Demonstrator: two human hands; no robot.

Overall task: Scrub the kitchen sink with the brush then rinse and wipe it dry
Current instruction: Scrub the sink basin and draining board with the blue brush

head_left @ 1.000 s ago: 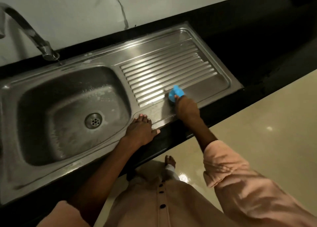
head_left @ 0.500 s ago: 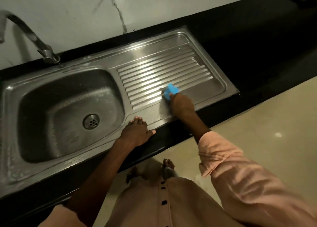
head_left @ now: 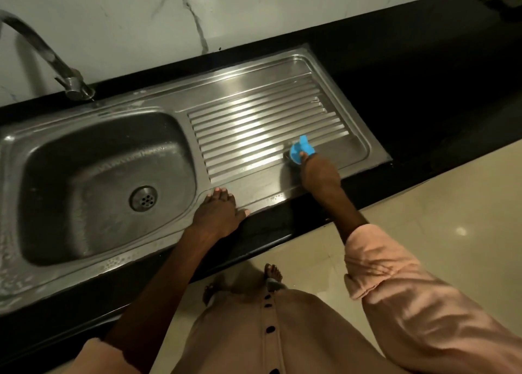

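Observation:
A stainless steel sink [head_left: 180, 105] is set in a black counter, with a wet basin [head_left: 93, 181] on the left and a ribbed drainboard [head_left: 254, 125] on the right. My right hand [head_left: 317, 173] grips a blue brush [head_left: 300, 149] and presses it onto the near right part of the drainboard ribs. My left hand [head_left: 219, 212] rests flat on the sink's front rim between basin and drainboard, fingers straight. The drain [head_left: 143, 198] sits in the basin floor.
A curved metal tap [head_left: 72, 84] hangs over the basin's back left corner. The black counter [head_left: 423, 85] runs on to the right, and a marbled white wall stands behind. Beige floor tiles [head_left: 437, 204] and my bare feet lie below the counter edge.
My right hand with the brush slid left along the ribs and then back right across the drainboard. My left hand stayed on the front rim.

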